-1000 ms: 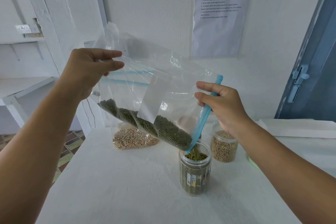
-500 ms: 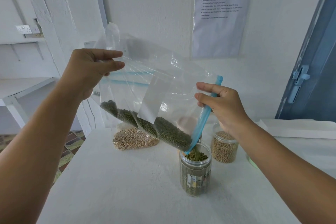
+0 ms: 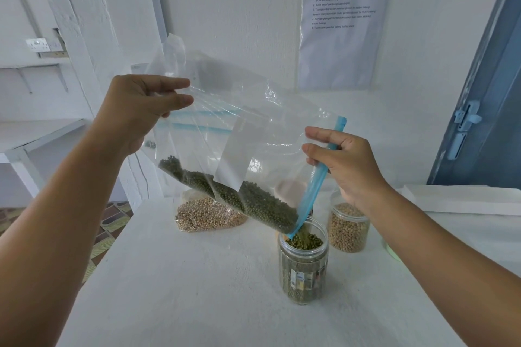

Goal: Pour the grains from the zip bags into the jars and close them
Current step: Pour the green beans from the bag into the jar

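Green grains [image 3: 253,205] are being poured from a clear zip bag [image 3: 239,132], which is held tilted above the white table [image 3: 174,290] in the head view, the only view given. The bag's upper corner is pinched by the left hand [image 3: 141,110] between thumb and curled fingers; the blue zip strip [image 3: 318,177] at the bag's mouth is gripped by the right hand [image 3: 346,158]. The low end of the strip is dipped just inside the mouth of the open jar [image 3: 303,265], where grains are seen falling onto a level already close to the rim.

For the pour to be done well, the mouth should be kept narrow and centred over the jar, and the left corner raised only gradually, so that the flow is checked before overflow. Much grain is judged to be left in the bag.

Behind, a second jar [image 3: 348,225] of pale grains is seen without a lid, and a bag of pale grains [image 3: 208,215] lies on the table.
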A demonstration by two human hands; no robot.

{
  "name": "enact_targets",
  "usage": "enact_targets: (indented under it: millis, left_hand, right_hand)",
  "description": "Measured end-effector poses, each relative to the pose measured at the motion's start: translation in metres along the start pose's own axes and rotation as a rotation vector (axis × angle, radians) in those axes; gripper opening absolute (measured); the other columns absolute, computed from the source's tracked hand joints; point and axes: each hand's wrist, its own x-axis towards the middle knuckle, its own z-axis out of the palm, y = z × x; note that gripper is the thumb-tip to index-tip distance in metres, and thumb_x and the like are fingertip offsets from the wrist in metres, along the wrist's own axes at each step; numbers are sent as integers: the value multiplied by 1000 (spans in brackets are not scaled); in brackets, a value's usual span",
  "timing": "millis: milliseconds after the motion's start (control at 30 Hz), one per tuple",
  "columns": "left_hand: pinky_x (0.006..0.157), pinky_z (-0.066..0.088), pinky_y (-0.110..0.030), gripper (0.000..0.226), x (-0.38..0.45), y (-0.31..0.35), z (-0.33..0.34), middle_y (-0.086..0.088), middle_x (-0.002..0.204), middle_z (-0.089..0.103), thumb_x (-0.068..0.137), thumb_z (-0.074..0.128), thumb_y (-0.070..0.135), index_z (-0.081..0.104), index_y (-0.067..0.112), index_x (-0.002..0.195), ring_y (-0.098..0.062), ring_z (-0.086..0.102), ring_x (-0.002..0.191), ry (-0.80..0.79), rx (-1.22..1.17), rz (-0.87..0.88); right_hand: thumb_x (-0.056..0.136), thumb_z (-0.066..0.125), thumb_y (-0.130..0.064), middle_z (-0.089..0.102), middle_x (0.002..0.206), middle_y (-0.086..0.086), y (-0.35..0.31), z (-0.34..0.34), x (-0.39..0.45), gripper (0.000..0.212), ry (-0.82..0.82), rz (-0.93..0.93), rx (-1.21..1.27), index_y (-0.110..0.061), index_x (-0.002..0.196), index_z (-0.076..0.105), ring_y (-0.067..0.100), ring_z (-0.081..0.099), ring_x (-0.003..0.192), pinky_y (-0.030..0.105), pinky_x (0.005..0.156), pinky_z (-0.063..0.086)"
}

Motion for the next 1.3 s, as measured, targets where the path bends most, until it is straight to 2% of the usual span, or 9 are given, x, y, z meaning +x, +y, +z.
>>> enact_targets:
  millis: [267, 467, 800, 867, 1133, 1300]
  left_hand:
    - [71, 50, -18, 27, 1, 1, -1, 1, 82, 73, 78, 89, 20, 82, 32, 101, -6, 56, 71, -10, 3, 3]
    - [74, 51, -21, 27, 2, 3, 2, -21, 102, 74, 77, 90, 20, 83, 34, 98, -16, 55, 77, -6, 10, 22]
    - [69, 49, -16, 29, 4, 0, 5, -22, 101, 74, 77, 90, 19, 82, 30, 103, -16, 55, 77, -11, 6, 34]
    - [69, 49, -16, 29, 4, 0, 6, -21, 99, 75, 77, 90, 20, 82, 29, 104, -17, 56, 78, -10, 7, 35]
    - [69, 49, -15, 31, 8, -2, 7, 4, 82, 72, 76, 90, 22, 82, 29, 105, -13, 57, 79, -17, 8, 27]
    - [71, 50, -15, 30, 11, -1, 8, 4, 84, 73, 76, 91, 24, 82, 31, 104, -11, 57, 77, -25, 22, 29]
  right_hand:
    - [85, 84, -11, 77, 115, -10, 1, -1, 0, 33, 3, -5, -5, -24, 115, 80, 15, 73, 78, 32, 90, 61]
    - [85, 85, -10, 77, 113, -11, 2, -2, 0, 34, 10, 0, -2, -23, 116, 80, 17, 73, 77, 34, 90, 62]
    - [86, 84, -8, 77, 113, -13, 5, -3, 0, 35, 8, 2, -3, -21, 118, 79, 17, 74, 80, 36, 92, 62]
    - [86, 84, -9, 77, 113, -13, 5, -4, 1, 35, 7, 3, -3, -21, 118, 79, 17, 74, 80, 36, 93, 62]
    - [86, 83, -7, 76, 115, -11, 7, -6, 1, 35, 13, 2, 11, -19, 119, 79, 16, 73, 78, 34, 90, 62]
    - [86, 84, -7, 77, 114, -12, 9, -6, 2, 35, 19, 5, 14, -18, 119, 79, 16, 74, 81, 34, 90, 62]
